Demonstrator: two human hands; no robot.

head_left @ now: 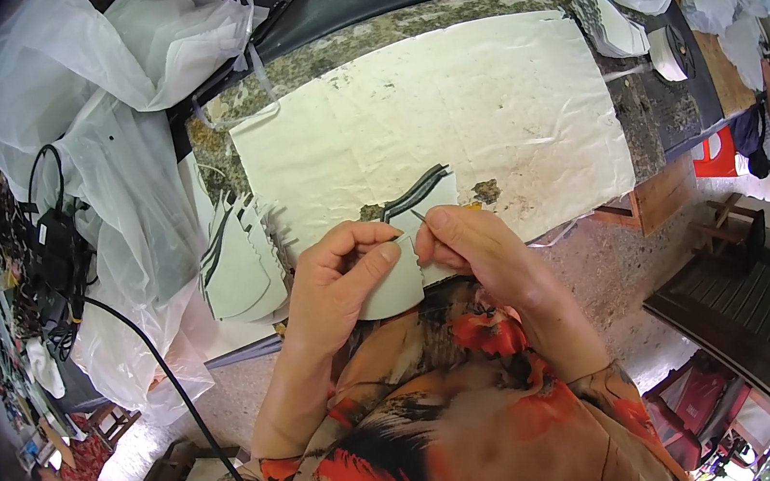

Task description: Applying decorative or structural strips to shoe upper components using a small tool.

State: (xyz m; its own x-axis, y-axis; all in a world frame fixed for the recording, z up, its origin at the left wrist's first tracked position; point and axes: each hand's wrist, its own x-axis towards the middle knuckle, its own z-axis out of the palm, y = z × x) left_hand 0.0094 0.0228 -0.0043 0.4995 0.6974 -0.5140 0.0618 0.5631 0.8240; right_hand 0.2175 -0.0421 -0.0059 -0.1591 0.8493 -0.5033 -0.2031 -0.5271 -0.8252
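My left hand (345, 270) pinches a pale, flat piece (395, 290) with a curved lower edge, held upright close to my body. Just right of it, my right hand (468, 239) has thumb and fingers pressed together on a thin dark sliver (418, 217) at the piece's upper edge. Whether the sliver is a tool or a strip I cannot tell. Glossy black curved strips (417, 191) lie just beyond my fingertips. To the left, a fanned stack of similar pale pieces (243, 283) with black trim and notched edges rests on the table.
A stained white sheet (481, 82) covers a mottled board (331, 53). Translucent plastic bags (98, 132) heap at the left, beside a black cable (149, 335). A white roll (669, 54) stands at the far right. Other people (74, 461) appear at both edges.
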